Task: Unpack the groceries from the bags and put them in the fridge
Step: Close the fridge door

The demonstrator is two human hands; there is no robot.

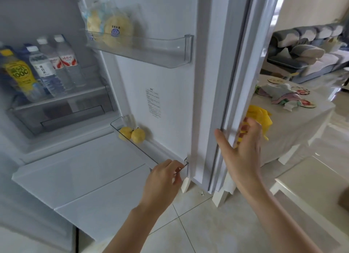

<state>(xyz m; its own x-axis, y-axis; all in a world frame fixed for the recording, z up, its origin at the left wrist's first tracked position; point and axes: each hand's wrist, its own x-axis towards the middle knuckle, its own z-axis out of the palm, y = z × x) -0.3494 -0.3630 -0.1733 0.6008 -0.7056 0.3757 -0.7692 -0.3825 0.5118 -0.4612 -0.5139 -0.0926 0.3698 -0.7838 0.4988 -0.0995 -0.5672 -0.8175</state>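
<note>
Right hand (243,149): spread on fridge door (222,83) edge. Left hand (166,175): pinching lower bin (151,154) corner; lemons (132,134) at its far end.

Bright, even daylight; soft blur, bowed edges.

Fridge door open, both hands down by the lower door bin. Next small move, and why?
Probably draw the left hand back off the near corner of the lower door bin. Its fingers rest there holding nothing, and the two lemons already sit in the bin. The right hand is open on the fridge door edge, ready to swing it.
</note>
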